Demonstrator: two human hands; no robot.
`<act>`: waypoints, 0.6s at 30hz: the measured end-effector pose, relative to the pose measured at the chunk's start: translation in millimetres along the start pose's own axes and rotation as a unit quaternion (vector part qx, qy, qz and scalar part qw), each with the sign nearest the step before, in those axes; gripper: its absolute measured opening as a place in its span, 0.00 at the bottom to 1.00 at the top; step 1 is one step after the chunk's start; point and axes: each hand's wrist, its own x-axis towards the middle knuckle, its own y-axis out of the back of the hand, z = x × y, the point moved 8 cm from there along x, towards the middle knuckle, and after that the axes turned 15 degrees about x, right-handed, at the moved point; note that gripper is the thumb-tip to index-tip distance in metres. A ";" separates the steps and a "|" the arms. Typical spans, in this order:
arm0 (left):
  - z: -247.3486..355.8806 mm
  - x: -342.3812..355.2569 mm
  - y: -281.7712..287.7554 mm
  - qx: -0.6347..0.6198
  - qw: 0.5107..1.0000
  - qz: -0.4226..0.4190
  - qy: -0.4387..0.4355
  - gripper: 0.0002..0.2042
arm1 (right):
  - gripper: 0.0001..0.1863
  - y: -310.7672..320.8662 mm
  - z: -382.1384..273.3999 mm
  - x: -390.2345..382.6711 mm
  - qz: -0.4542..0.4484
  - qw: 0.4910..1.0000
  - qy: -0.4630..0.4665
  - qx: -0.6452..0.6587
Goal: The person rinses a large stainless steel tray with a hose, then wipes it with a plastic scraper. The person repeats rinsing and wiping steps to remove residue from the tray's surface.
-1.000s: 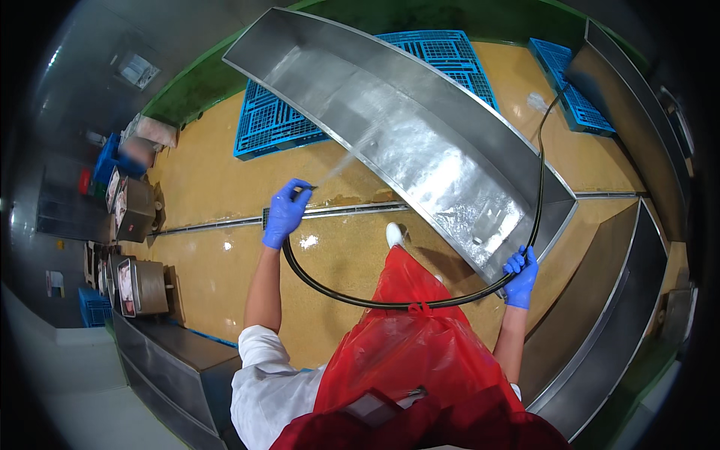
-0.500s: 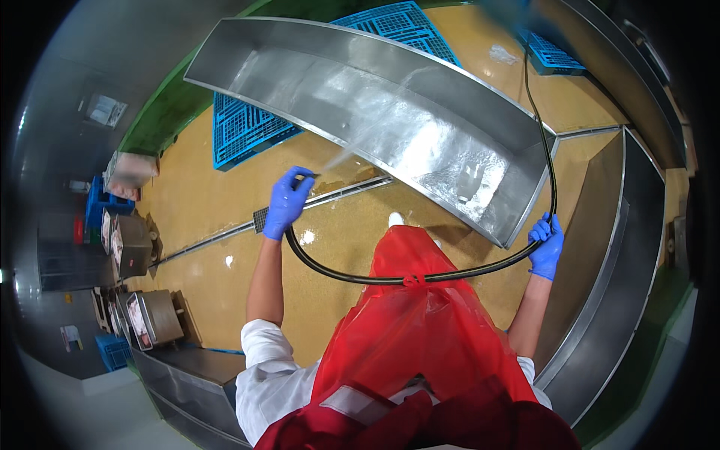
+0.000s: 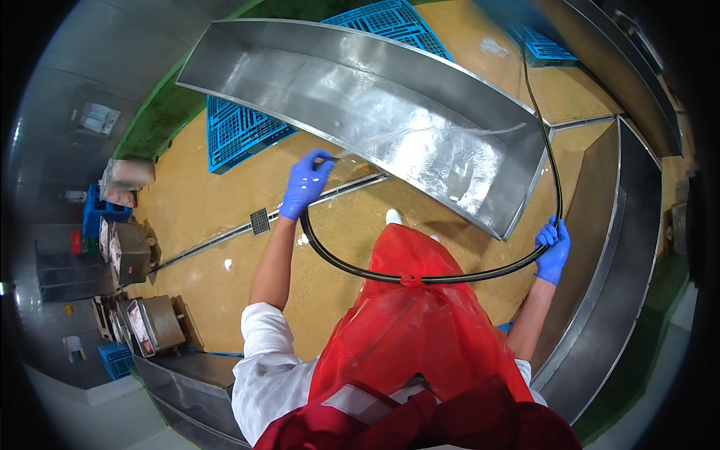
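Observation:
A black hose hangs in a curve across the front of my red apron. My left hand, in a blue glove, is closed around its outlet end, from which water sprays to the right into a long metal trough. At the right, my gloved right hand grips the hose farther along. From there the hose runs up past the trough's right end toward the far side. Wet, shiny patches show on the trough's inner floor.
Blue plastic pallets lie under and behind the trough. A second metal trough stands close on my right. A drain channel with a grate crosses the tan floor. Metal bins stand at the left.
My left hand has moved slightly right and up, turning the hose end. The spray now points toward the trough's right end instead of up across its middle. My right hand has shifted slightly right and down.

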 end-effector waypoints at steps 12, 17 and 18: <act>-226.7 -93.1 212.1 0.002 0.874 0.429 0.227 0.08 | 0.14 22.8 121.5 44.2 0.065 0.996 -0.059 -0.005; -202.2 -107.0 213.5 -0.001 0.879 0.400 0.261 0.08 | 0.14 9.7 120.6 57.0 0.058 0.996 -0.060 -0.007; -190.8 -107.0 209.7 -0.009 0.889 0.384 0.250 0.07 | 0.14 7.9 120.3 56.7 0.057 0.996 -0.061 -0.013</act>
